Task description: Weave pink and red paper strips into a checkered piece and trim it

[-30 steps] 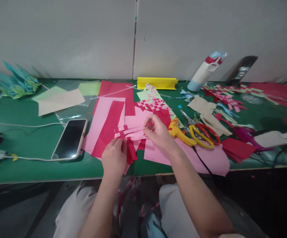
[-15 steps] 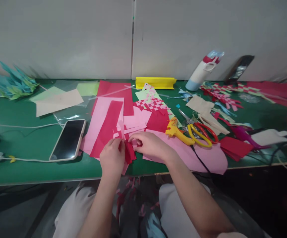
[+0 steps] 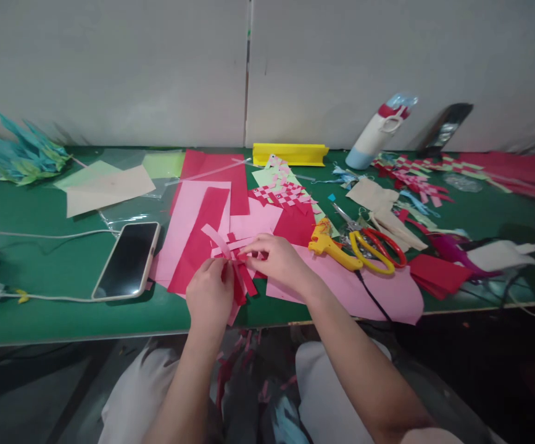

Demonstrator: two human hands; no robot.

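Crossed red and pink paper strips [image 3: 245,279] lie between my two hands near the table's front edge. My left hand [image 3: 210,290] is closed, thumb and forefinger pinching the strips where they cross. From the other side my right hand [image 3: 274,262] pinches the strips near the same crossing. A loose pink strip end [image 3: 215,239] points up and left beyond the fingers. Beneath lie a red paper sheet [image 3: 202,246] and pink sheets [image 3: 255,219]. The fingertips cover part of the crossing.
Right of my hands lie a yellow glue gun [image 3: 334,248], scissors [image 3: 373,253] and a large pink sheet [image 3: 369,293]. A phone [image 3: 127,262] rests at the left. Woven paper fish [image 3: 288,194], a yellow folded strip [image 3: 290,155] and a bottle [image 3: 378,135] stand or lie behind.
My right hand has shifted slightly up and left. A pink strip end now leans to the left, and the red strips below have fanned apart. My left hand has stayed in place.
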